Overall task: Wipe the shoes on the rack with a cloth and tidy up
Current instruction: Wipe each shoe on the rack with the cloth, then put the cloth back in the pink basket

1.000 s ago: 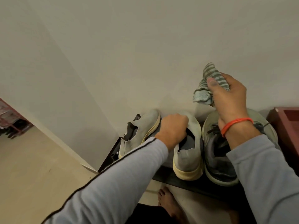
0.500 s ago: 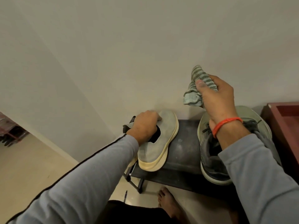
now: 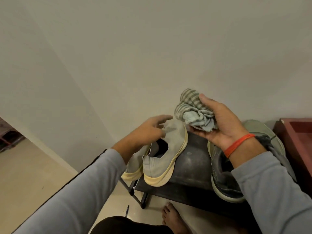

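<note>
Nearest to me, a bare foot (image 3: 172, 217) is standing on the pale smooth floor (image 3: 33, 174), and a dark pen (image 3: 127, 210) is lying just left of it. Both my arms are reaching forward in soft grey sleeves (image 3: 81, 191). Beyond the foot, a low black rack (image 3: 190, 166) with thin metal legs is standing against the wall, its flat top looking dusty and scuffed. On its left part, two light grey knit slip-on shoes (image 3: 162, 159) with cream rubber soles are sitting side by side, heels toward me, the left one partly hidden under my arm. My left hand (image 3: 148, 130) is hovering over their toes with the fingers spread loosely and gripping nothing; whether the fingertips are touching the knit I cannot tell. On the rack's right part, a darker grey mesh sneaker (image 3: 224, 179) with a pale green sole and laces is resting, heel toward me. Above it, my right hand (image 3: 224, 125), an orange thread band (image 3: 238, 146) circling the wrist, is turning palm-up and cupping a crumpled cloth (image 3: 194, 112), fingers curling around it. The cloth is soft and bunched, striped green-grey on one side and pale blue on the other. At far right a reddish-brown wooden cabinet (image 3: 297, 135) is standing. Behind everything, a plain off-white wall (image 3: 152, 48) is rising.
</note>
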